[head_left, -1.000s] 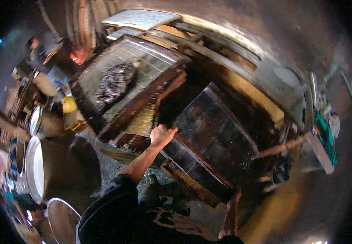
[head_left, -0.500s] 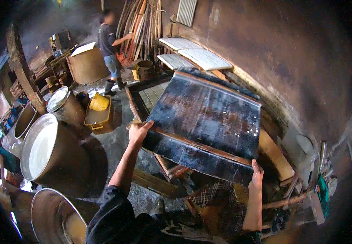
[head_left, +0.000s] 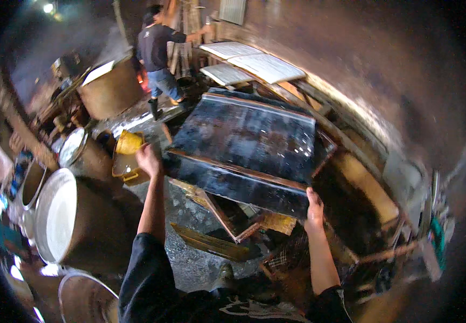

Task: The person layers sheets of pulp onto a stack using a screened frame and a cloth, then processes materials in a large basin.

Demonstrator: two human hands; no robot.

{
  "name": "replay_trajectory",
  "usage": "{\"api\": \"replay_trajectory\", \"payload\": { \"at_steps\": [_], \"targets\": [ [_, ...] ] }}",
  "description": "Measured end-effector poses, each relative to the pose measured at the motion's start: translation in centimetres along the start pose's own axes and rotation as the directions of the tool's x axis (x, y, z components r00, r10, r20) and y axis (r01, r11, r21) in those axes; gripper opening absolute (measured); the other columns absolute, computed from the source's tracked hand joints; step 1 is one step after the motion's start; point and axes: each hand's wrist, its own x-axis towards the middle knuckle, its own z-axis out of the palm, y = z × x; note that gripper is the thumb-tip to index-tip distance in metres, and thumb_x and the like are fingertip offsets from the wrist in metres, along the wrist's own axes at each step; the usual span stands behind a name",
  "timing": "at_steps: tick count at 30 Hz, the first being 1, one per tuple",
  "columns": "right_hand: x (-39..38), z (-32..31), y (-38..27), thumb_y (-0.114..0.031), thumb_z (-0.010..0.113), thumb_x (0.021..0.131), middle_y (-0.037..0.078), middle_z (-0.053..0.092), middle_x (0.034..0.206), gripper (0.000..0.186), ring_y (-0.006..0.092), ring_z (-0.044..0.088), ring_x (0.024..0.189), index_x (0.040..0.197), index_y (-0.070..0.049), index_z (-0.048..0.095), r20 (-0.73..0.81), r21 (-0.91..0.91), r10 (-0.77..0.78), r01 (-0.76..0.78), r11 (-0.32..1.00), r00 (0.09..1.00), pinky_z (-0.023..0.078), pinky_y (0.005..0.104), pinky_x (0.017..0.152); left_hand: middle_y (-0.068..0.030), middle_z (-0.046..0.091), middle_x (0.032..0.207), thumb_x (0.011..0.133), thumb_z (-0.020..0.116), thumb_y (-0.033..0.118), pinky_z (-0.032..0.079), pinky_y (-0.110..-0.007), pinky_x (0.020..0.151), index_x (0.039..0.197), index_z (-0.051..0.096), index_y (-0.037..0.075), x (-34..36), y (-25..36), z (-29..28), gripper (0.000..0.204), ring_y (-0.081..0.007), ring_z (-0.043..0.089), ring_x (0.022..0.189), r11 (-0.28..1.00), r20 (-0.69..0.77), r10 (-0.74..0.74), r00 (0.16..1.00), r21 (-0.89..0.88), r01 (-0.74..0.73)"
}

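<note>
A wide dark board [head_left: 243,140] with wooden strips and pale flecks is held level in front of me. My left hand [head_left: 148,157] grips its near left corner. My right hand [head_left: 313,207] is closed on the near right corner, thumb along the edge. The fingers under the board are mostly hidden. Beneath it are stacked wooden-framed trays [head_left: 223,220], partly covered by the board, and a loose wooden plank [head_left: 208,242] lies on the wet floor [head_left: 181,269] near my foot.
A person [head_left: 156,48] in dark shirt and boots stands beyond, arm raised toward leaning poles. Left are large metal pots [head_left: 90,215], a post [head_left: 23,124] and a yellow container [head_left: 129,141] in a tub. White slabs [head_left: 265,67] lie along the wall; timber [head_left: 365,188] stands at right.
I lifted the dark board and moved it forward and left, over the stacked trays; it has shifted slightly further left in the last half second. The other person's arm is now higher, toward the poles.
</note>
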Motion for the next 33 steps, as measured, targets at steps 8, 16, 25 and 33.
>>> {"api": "replay_trajectory", "payload": {
  "at_steps": [8,16,25,33],
  "targets": [
    [-6.1,-20.8,18.4,-0.02,0.058,0.086,0.005,0.057,0.072,0.021,0.0118,0.049,0.052,0.102,-0.007,0.057,-0.004,-0.01,0.252,-0.253,0.968,0.968,0.043,0.0276,0.047,-0.0228,0.052,0.096,0.081,0.056,0.027,0.042,-0.043,0.079,0.102,0.052,-0.004,-28.9,-18.3,-13.1,0.038,-0.0321,0.051,0.091,0.403,0.527,0.076,0.846,0.76,-0.51],
    [-8.8,-42.6,29.8,-0.029,0.057,0.085,0.014,0.053,0.094,0.041,0.021,0.052,0.07,0.115,-0.003,0.048,-0.304,-0.674,0.258,-0.399,0.622,0.917,0.046,0.0356,0.061,-0.0127,0.06,0.09,0.077,0.063,0.031,0.048,-0.041,0.074,0.095,0.061,0.004,-67.3,-13.0,-23.2,0.032,-0.0285,0.059,0.084,0.813,0.768,-0.581,-0.27,0.556,-0.172],
    [14.1,-50.2,29.4,-0.037,0.061,0.08,0.026,0.038,0.127,0.072,0.0329,0.047,0.108,0.132,0.003,0.032,-0.038,-0.999,-0.096,-0.038,-0.001,0.995,0.045,0.046,0.083,-0.0185,0.044,0.111,0.074,0.069,0.038,0.033,-0.051,0.093,0.114,0.048,0.006,-79.6,-5.2,-7.4,0.055,-0.0386,0.037,0.114,0.769,0.887,-0.429,-0.17,0.26,-0.584],
    [10.5,-34.8,35.9,-0.028,0.073,0.067,0.023,0.032,0.129,0.068,0.0411,0.028,0.122,0.121,0.002,0.044,-0.01,-0.998,-0.053,-0.007,0.055,0.999,0.03,0.0538,0.097,-0.0189,0.051,0.108,0.073,0.068,0.017,0.043,-0.049,0.081,0.113,0.051,0.006,-78.2,-11.2,-9.3,0.045,-0.0359,0.054,0.091,0.665,0.892,-0.434,-0.125,0.224,-0.712]
  ]
}}
